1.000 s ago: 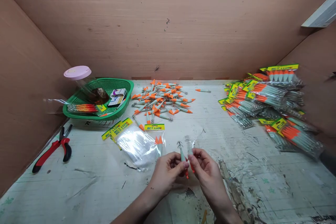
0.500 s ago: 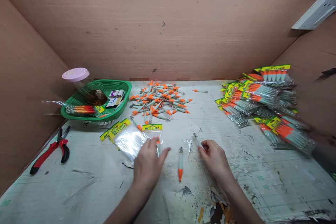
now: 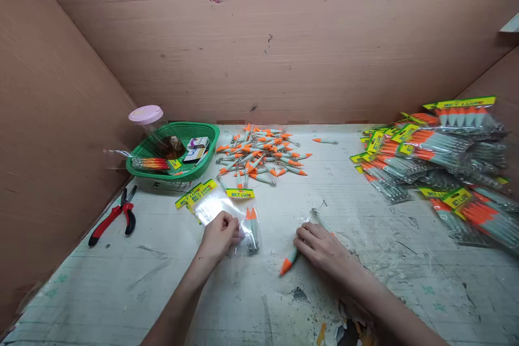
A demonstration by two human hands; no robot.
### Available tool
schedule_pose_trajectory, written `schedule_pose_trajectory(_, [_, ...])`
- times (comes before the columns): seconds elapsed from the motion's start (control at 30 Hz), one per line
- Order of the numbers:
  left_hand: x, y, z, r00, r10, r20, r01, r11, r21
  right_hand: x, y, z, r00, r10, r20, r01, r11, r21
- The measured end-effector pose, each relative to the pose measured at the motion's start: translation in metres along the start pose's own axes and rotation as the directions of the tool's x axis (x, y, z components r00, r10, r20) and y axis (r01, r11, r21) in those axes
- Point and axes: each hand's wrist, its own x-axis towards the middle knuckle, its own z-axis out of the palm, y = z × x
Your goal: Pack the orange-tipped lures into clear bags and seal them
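My left hand [image 3: 219, 234] rests on a clear plastic bag [image 3: 247, 219] with a yellow header card. Its fingers are curled and pinch the bag's edge. Two orange-tipped lures lie inside that bag. My right hand [image 3: 322, 247] lies palm down on the table over a pale lure with an orange tip [image 3: 287, 264], fingers closed round it. A second lure [image 3: 318, 217] pokes out beyond the fingers.
A loose pile of orange-tipped lures [image 3: 261, 157] lies at the back centre. Filled bags [image 3: 438, 157] are heaped at the right. A green basket [image 3: 206, 138] with a pink-lidded jar [image 3: 146, 115] stands at the left, red pliers [image 3: 113, 217] beside it. Empty bags [image 3: 194, 197] lie near the basket.
A second ago both hands held lures raised between them. One lure was laid on the table, then my left hand moved to the bag and my right hand came down over that lure.
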Motion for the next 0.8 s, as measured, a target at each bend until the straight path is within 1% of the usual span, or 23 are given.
schedule_pose_trajectory(0.1, [-0.002,0.003,0.003,0.997,-0.057,0.057,0.064,0.990,-0.127,-0.008,-0.004,-0.001,0.994,0.109,0.024,-0.111,0.989,0.097])
schedule_pose_trajectory(0.17, [-0.004,0.004,0.004,0.991,-0.090,0.098,0.109,0.972,-0.208,-0.013,-0.011,-0.005,0.979,0.201,0.020,-0.199,0.949,0.242])
schedule_pose_trajectory(0.2, [-0.005,0.005,0.005,0.986,-0.107,0.124,0.136,0.958,-0.252,-0.016,-0.015,-0.008,0.966,0.257,0.027,-0.251,0.908,0.335])
schedule_pose_trajectory(0.27, [-0.009,0.006,0.007,0.973,-0.136,0.185,0.193,0.922,-0.335,-0.021,-0.024,-0.016,0.925,0.372,0.081,-0.357,0.774,0.522])
schedule_pose_trajectory(0.33, [-0.012,0.008,0.010,0.959,-0.149,0.240,0.237,0.887,-0.396,-0.025,-0.033,-0.025,0.881,0.445,0.163,-0.429,0.602,0.674])
schedule_pose_trajectory(0.37, [-0.014,0.009,0.013,0.951,-0.151,0.271,0.260,0.864,-0.431,-0.026,-0.037,-0.030,0.868,0.455,0.197,-0.440,0.525,0.729])
schedule_pose_trajectory(0.4, [-0.015,0.011,0.016,0.941,-0.151,0.304,0.286,0.835,-0.471,-0.026,-0.040,-0.035,0.865,0.454,0.213,-0.436,0.471,0.767])
schedule_pose_trajectory(0.43, [-0.017,0.013,0.019,0.930,-0.149,0.335,0.313,0.798,-0.514,-0.026,-0.043,-0.040,0.869,0.448,0.211,-0.421,0.444,0.791])
schedule_pose_trajectory(0.47, [-0.018,0.015,0.022,0.920,-0.145,0.363,0.339,0.758,-0.558,-0.025,-0.045,-0.044,0.874,0.443,0.199,-0.408,0.447,0.796])
schedule_pose_trajectory(0.5, [-0.019,0.017,0.025,0.913,-0.138,0.385,0.360,0.717,-0.597,-0.023,-0.047,-0.047,0.880,0.442,0.175,-0.395,0.475,0.786])
schedule_pose_trajectory(0.53, [-0.020,0.020,0.028,0.907,-0.129,0.402,0.375,0.685,-0.625,-0.021,-0.048,-0.049,0.883,0.447,0.142,-0.386,0.519,0.763])
schedule_pose_trajectory(0.6, [-0.023,0.024,0.034,0.899,-0.106,0.426,0.385,0.656,-0.649,-0.013,-0.052,-0.050,0.881,0.469,0.060,-0.373,0.609,0.700])
schedule_pose_trajectory(0.7, [-0.026,0.025,0.042,0.887,-0.054,0.459,0.385,0.638,-0.667,0.003,-0.058,-0.046,0.856,0.512,-0.070,-0.365,0.695,0.619])
schedule_pose_trajectory(0.8, [-0.029,0.019,0.049,0.872,0.013,0.489,0.388,0.591,-0.707,0.016,-0.064,-0.041,0.821,0.540,-0.184,-0.347,0.728,0.591])
